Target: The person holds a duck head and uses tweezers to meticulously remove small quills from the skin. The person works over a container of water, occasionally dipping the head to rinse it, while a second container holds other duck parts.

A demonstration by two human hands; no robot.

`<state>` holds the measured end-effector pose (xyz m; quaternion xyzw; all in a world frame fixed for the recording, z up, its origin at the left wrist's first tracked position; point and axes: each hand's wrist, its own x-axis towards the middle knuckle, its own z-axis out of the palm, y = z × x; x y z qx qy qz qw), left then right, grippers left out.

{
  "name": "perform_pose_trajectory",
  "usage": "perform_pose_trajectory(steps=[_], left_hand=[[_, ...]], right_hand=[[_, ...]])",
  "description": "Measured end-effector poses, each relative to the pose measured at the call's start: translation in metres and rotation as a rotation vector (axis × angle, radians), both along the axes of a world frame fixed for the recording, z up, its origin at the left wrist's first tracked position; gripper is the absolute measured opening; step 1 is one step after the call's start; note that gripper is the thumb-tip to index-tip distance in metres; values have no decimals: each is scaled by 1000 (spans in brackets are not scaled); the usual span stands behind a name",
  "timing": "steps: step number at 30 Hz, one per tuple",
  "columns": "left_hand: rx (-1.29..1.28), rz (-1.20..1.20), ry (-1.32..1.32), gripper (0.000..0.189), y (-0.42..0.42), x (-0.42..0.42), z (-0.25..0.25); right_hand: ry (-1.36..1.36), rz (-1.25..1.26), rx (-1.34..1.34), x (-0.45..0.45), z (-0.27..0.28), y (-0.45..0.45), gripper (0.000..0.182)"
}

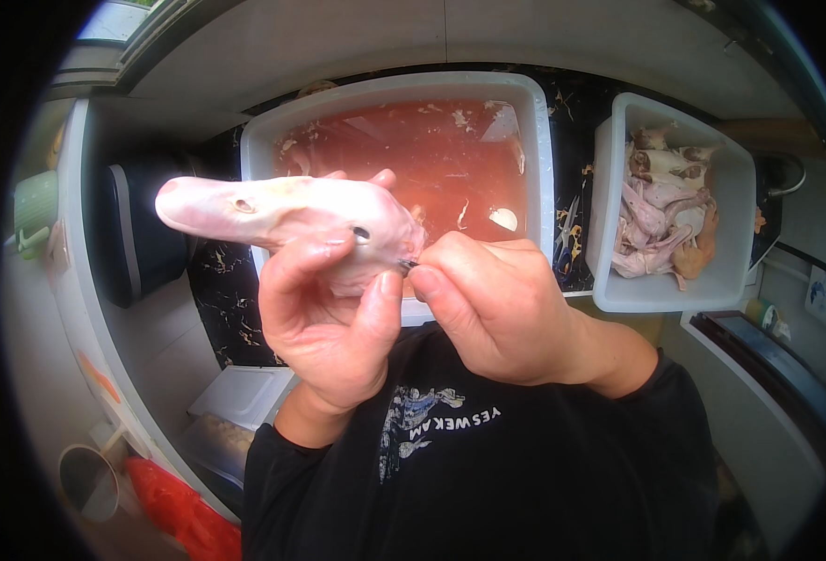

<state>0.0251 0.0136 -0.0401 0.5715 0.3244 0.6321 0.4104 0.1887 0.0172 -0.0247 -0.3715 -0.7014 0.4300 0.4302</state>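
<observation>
My left hand holds up a plucked duck head, its pale bill pointing left and its dark eye showing. The thumb and fingers grip it from below and behind. At the cut neck end, my right hand pinches a small metal tool. Only the tool's dark tip shows, touching the skin; the rest is hidden in the fist. Beneath both hands stands a large white plastic tub of reddish water, with pale scraps floating in it.
To the right, a white bin contains several plucked duck heads and other poultry pieces. Blue-handled scissors lie on the black marbled counter between bin and tub. A dark container stands left; lidded boxes sit lower left.
</observation>
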Motion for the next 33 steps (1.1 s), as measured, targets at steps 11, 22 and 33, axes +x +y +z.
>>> perform_pose_trajectory(steps=[11,22,33], left_hand=[[-31,14,-40,44,-1,0,-2],[-33,14,-27,43,-2,1,-2],[-8,15,-10,44,-2,1,-2]], right_hand=[[-39,23,144,0,-3,4,7],[-26,6,101,-1,-4,0,10],[-13,-1,54,-1,-5,-1,10]])
